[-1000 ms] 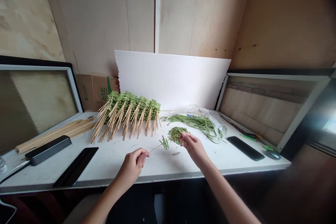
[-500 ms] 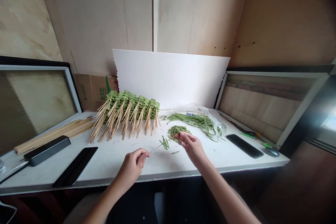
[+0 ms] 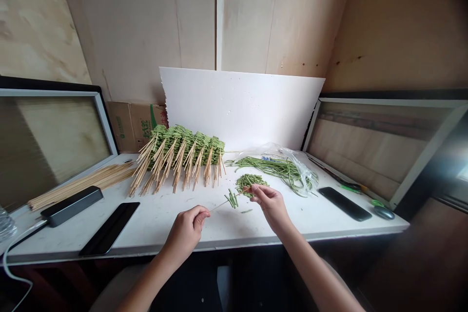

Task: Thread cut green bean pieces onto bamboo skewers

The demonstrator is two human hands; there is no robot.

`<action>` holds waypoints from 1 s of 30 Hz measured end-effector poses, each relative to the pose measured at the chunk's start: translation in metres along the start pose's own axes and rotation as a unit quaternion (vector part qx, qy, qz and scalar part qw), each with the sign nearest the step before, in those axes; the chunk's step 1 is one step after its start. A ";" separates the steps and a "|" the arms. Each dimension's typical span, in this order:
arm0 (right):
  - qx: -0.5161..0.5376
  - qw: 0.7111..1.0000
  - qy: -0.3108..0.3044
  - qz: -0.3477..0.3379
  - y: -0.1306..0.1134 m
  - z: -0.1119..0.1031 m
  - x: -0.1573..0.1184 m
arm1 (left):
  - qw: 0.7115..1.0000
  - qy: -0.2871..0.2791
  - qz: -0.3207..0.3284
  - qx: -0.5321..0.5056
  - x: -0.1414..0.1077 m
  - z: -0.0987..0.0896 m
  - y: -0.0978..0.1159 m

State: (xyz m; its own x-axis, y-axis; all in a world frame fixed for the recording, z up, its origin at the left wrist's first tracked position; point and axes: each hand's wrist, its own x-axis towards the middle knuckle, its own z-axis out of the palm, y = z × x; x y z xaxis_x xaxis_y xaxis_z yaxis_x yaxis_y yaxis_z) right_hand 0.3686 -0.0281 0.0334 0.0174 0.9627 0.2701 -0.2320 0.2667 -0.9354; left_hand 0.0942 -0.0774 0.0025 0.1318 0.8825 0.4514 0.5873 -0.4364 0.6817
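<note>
My left hand (image 3: 186, 229) is closed in a pinch on the near end of a thin bamboo skewer (image 3: 218, 206). Several short cut pieces of green bean (image 3: 231, 198) are threaded crosswise along it. At the skewer's far end, the fingertips of my right hand (image 3: 268, 202) are pinched together; whether a bean piece is also between them I cannot make out. Just behind that hand lies a heap of cut bean pieces (image 3: 252, 180) on the white table (image 3: 234, 231). One loose piece (image 3: 246, 211) rests below the skewer.
Finished bean skewers (image 3: 186, 144) are stacked at back left, sticks facing me. Bare skewers (image 3: 84, 183), a black box (image 3: 72, 206) and a dark tablet-like slab (image 3: 109, 229) lie left. Long beans (image 3: 270, 167) in clear plastic, a phone (image 3: 344, 203) and a mouse (image 3: 383, 212) are right.
The whole view has shifted slightly, so things sit a little further right. Both hands keep their hold on the skewer, and the threaded bean pieces look much the same.
</note>
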 end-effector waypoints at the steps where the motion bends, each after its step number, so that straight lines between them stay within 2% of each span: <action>1: -0.003 1.000 0.002 -0.003 -0.001 0.001 -0.001 | 1.000 0.003 0.002 0.008 0.000 0.000 0.001; 18: 0.024 1.000 0.001 0.006 0.003 0.011 -0.008 | 0.996 0.023 0.033 0.075 -0.005 0.002 0.003; 26: -0.018 0.999 -0.022 0.032 0.017 0.027 -0.018 | 0.995 0.036 0.050 0.084 -0.007 -0.001 0.016; 30: -0.056 0.996 -0.070 0.023 0.011 0.017 -0.011 | 0.996 0.043 0.036 0.074 -0.003 -0.006 0.014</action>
State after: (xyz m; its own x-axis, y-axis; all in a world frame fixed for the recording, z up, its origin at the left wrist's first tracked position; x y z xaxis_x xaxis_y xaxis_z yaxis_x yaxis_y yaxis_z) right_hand 0.3490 -0.0361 0.0239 -0.1281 0.9604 0.2476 -0.1192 0.2329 -0.9652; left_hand 0.0971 -0.0873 0.0144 0.1131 0.8294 0.5471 0.6905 -0.4615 0.5570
